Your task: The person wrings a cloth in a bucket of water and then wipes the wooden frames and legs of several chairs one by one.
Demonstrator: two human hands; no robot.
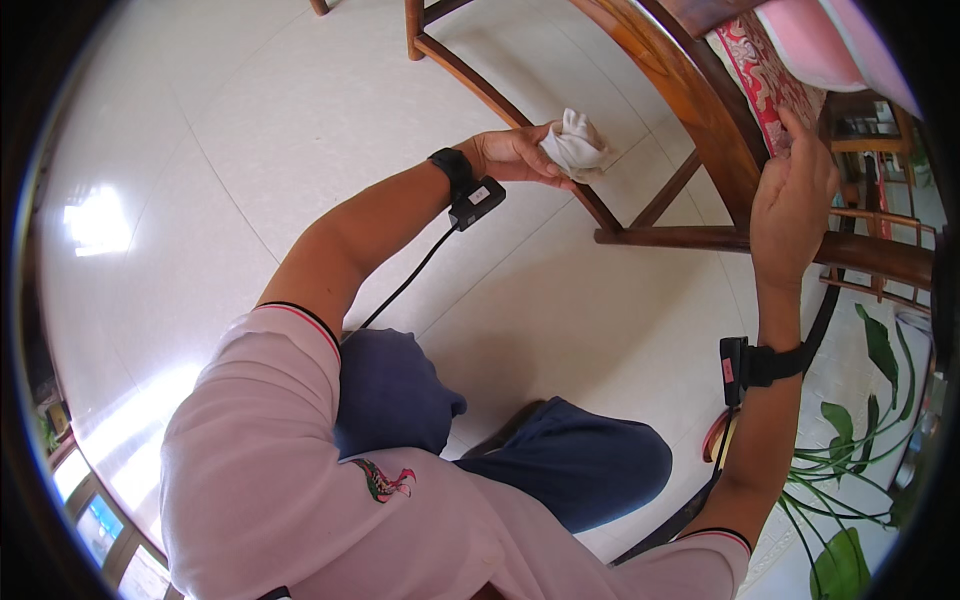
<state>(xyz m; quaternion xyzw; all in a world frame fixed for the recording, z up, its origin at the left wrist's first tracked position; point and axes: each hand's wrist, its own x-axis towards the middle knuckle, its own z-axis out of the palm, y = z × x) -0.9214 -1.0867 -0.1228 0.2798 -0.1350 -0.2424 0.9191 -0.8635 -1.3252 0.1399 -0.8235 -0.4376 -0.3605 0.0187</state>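
My left hand (515, 155) is closed on a crumpled white cloth (575, 143), holding it beside the lower rail of a brown wooden chair (465, 78). Farther right, my right hand (795, 205) rests at the chair's seat edge. Its index finger reaches out onto a red and cream patterned cushion (755, 75); the other fingers are partly hidden behind the hand. Black straps with small boxes and cables sit on both wrists.
Pale floor tiles (330, 120) spread below the chair. A green leafy plant (840, 560) stands at the lower right. Wooden shelving (880, 140) is at the far right, and something pink (815, 40) lies on the seat. My bent knees (590, 465) are beneath me.
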